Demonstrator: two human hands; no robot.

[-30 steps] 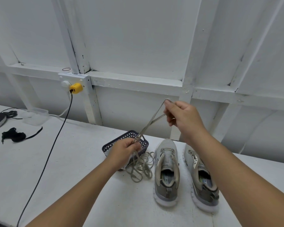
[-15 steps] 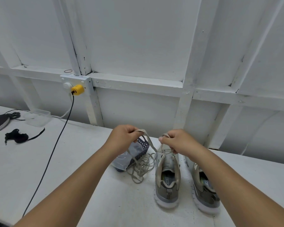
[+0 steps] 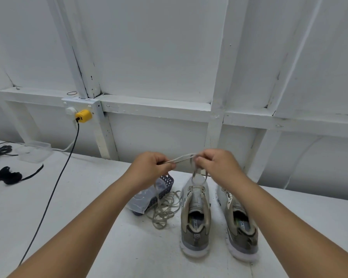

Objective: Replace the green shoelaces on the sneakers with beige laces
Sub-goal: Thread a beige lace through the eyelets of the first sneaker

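Item: beige lace [image 3: 181, 158]. I see a short run of it stretched level between my two hands, held up above the toe of the left-hand sneaker [image 3: 195, 213]. From my right hand [image 3: 215, 163] two strands drop to the front eyelets of that shoe; from my left hand [image 3: 152, 167] a tail falls into a loose tangle of lace [image 3: 165, 207] on the white table [image 3: 78, 207], just beside the shoe.

Hands: close together but not touching. Left fingers curl round the lace in a pinch; right thumb and fingers pinch its other end.

Handling, as I judge it: flat, soft, very light, no stiffness of its own. It will sag, twist and snag on the tangle if I pull fast. Best taken near the tip, where a stiffened end would feed an eyelet; I cannot make out the tip from here.

Item: second sneaker [image 3: 239, 223], standing just beside the first, both toes toward the wall. Whether it carries any lace I cannot tell.

Sneakers, as I judge them: light enough to shift under a tug, so a steadying hand may be wanted.

Item: dark mesh basket [image 3: 167, 182] with a clear bag [image 3: 143, 199] against it, behind the tangle.
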